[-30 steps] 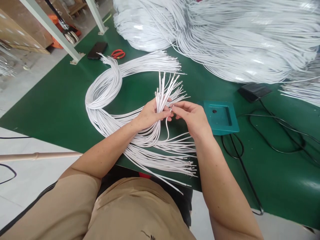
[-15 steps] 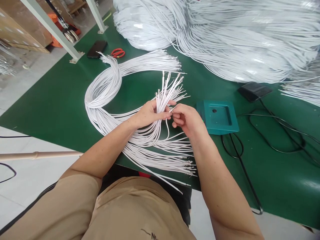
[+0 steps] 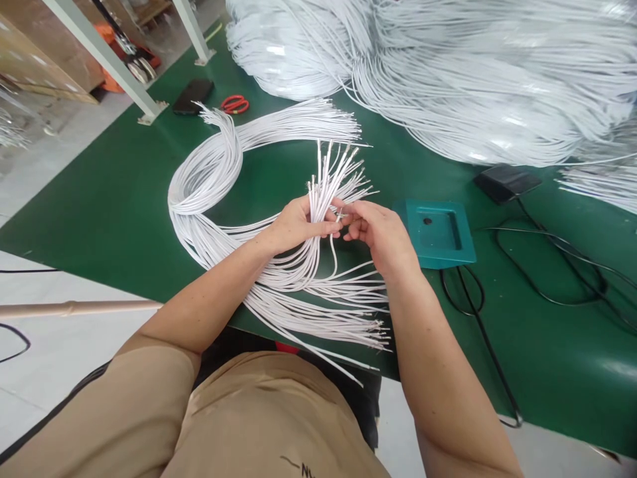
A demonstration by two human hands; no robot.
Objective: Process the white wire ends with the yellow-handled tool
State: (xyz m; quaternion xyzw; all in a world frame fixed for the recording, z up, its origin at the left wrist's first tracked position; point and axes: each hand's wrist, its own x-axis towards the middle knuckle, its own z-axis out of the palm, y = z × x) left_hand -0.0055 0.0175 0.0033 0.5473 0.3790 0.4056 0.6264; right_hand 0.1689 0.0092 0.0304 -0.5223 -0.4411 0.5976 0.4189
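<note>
My left hand (image 3: 297,224) is closed round a bunch of white wires (image 3: 323,192), whose stripped ends fan upward above the fingers. One wire end pokes out between the thumb and fingers on the right side. Close against that end is my right hand (image 3: 375,232), its thumb and index finger bent toward the wire; whether they pinch it is too small to tell. Under both forearms, a larger looped bundle of white wires (image 3: 199,182) lies on the green table (image 3: 124,199), its loose ends spread to the right.
A teal tray-like device (image 3: 440,232) with black cables stands right of my right hand. Beyond it is a black pedal-like object (image 3: 505,180). Large heaps of white wire (image 3: 472,79) cover the back. Red-handled scissors (image 3: 234,104) and a dark flat object (image 3: 193,97) lie back left.
My right hand has shifted slightly right, with its fingers a little more extended. The wires in my left hand have spread slightly at the top.
</note>
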